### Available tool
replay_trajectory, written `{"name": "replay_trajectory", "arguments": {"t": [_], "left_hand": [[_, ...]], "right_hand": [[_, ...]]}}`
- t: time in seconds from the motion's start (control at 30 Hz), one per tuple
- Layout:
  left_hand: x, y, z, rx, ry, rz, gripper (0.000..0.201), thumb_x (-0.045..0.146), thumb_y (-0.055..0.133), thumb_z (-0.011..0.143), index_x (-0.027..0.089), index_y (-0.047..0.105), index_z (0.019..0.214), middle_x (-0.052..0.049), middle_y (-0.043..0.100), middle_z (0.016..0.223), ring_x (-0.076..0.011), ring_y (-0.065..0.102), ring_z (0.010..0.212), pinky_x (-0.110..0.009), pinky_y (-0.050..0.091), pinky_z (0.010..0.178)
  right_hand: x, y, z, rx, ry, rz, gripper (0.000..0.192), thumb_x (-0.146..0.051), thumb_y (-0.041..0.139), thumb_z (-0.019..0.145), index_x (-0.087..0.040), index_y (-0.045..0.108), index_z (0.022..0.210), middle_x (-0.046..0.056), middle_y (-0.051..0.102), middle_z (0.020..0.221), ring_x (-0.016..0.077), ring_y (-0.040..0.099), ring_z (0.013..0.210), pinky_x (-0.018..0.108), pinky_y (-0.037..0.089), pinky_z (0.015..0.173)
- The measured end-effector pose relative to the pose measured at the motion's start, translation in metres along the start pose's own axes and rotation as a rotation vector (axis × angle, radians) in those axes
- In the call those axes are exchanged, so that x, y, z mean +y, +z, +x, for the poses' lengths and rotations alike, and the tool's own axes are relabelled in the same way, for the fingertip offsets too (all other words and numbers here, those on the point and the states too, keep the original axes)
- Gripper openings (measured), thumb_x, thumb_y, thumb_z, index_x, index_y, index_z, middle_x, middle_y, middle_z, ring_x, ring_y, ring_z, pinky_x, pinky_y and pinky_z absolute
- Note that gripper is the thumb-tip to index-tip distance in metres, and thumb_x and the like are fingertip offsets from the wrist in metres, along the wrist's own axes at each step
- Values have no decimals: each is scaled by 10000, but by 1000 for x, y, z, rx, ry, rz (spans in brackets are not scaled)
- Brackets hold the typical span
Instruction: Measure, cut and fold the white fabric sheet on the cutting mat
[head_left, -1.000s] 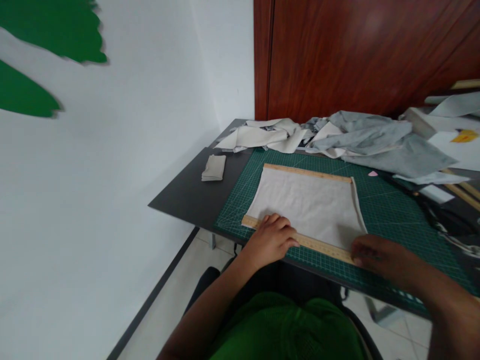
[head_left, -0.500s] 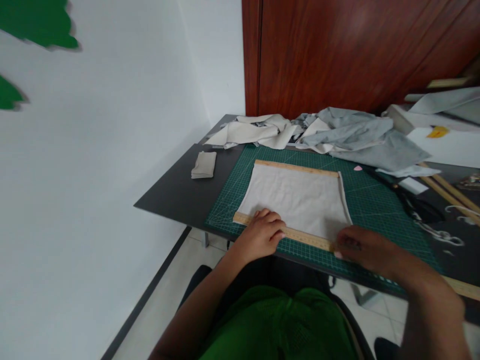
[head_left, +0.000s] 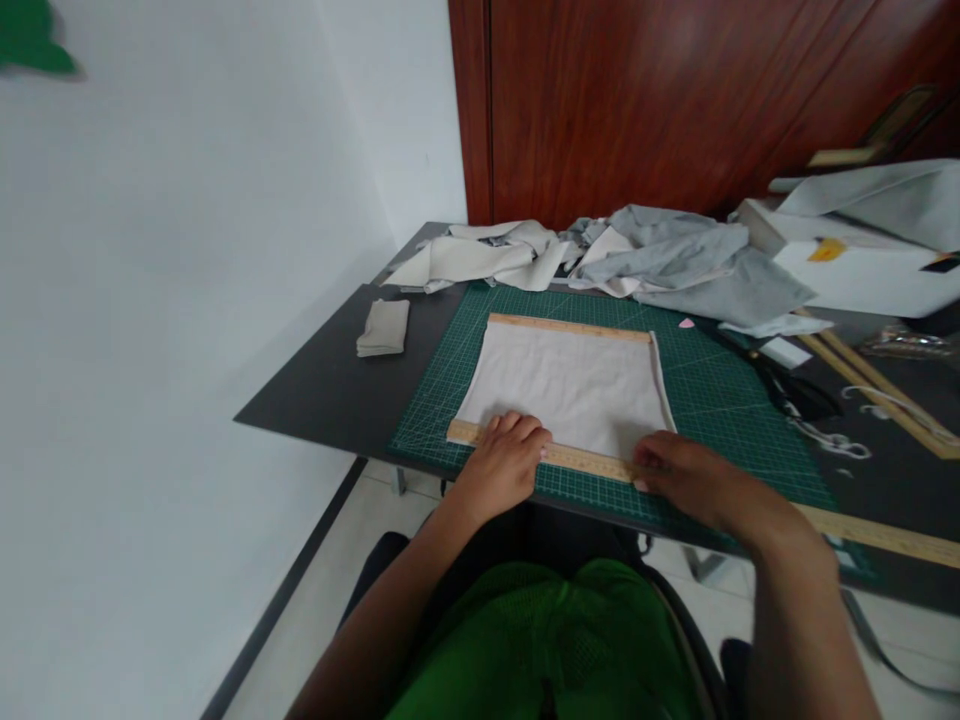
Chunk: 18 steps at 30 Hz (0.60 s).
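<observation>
- Left hand (head_left: pixel 504 457) lying flat, fingers spread a bit, pressing down on the long wooden ruler (head_left: pixel 577 460) near the front edge of the green cutting mat (head_left: pixel 720 410).
- Right hand (head_left: pixel 686 478) resting on the same ruler further right, fingers curled low; cannot tell if pinching anything.
- Pale cloth piece (head_left: pixel 570 385) spread flat in the middle of the mat, its near edge touching the ruler.
- Second wooden ruler (head_left: pixel 570 326) along the cloth's far edge.
- Heap of grey and cream cloth (head_left: pixel 637 255) at the back edge of the dark tabletop (head_left: pixel 330 390).
- Small folded cloth (head_left: pixel 384 327) near the tabletop's left edge, well apart from the mat.
</observation>
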<state>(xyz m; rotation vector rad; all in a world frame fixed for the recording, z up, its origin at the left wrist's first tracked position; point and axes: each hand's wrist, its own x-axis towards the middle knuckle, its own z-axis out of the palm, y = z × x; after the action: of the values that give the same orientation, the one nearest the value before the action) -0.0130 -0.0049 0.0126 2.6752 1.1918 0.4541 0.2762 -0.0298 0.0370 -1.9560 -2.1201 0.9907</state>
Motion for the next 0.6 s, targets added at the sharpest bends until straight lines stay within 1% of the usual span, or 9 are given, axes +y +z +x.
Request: {"name": "replay_trajectory", "arguments": {"t": [0.13, 0.27, 0.33, 0.6], "left_hand": [[-1, -2, 1, -7, 16, -10, 143, 156, 499, 991, 220, 614, 1046, -56, 625, 1099, -261, 503, 1086, -431, 409, 955], [-2, -2, 2, -7, 21, -15, 131, 167, 492, 999, 218, 609, 1029, -47, 640, 1090, -262, 507, 1076, -434, 409, 950], [-2, -1, 2, -7, 18, -12, 126, 169, 495, 999, 220, 608, 1017, -44, 644, 1078, -261, 510, 1071, -431, 410, 942], [-1, -2, 3, -12, 19, 14, 138, 153, 496, 981, 223, 614, 999, -60, 645, 1065, -268, 523, 1071, -433, 413, 924]], "right_hand": [[3, 1, 4, 7, -15, -18, 67, -292, 615, 818, -249, 638, 864, 51, 699, 939, 238, 637, 898, 323, 459, 780], [6, 1, 4, 2, -24, -17, 73, -288, 619, 823, -249, 643, 879, 47, 701, 967, 244, 639, 930, 329, 457, 807], [5, 1, 3, 5, -19, -14, 79, -280, 617, 824, -250, 644, 892, 46, 703, 981, 244, 639, 944, 329, 454, 813], [-5, -1, -2, -11, -11, -1, 26, -252, 592, 818, -251, 612, 834, 43, 689, 931, 241, 626, 921, 324, 450, 792]]}}
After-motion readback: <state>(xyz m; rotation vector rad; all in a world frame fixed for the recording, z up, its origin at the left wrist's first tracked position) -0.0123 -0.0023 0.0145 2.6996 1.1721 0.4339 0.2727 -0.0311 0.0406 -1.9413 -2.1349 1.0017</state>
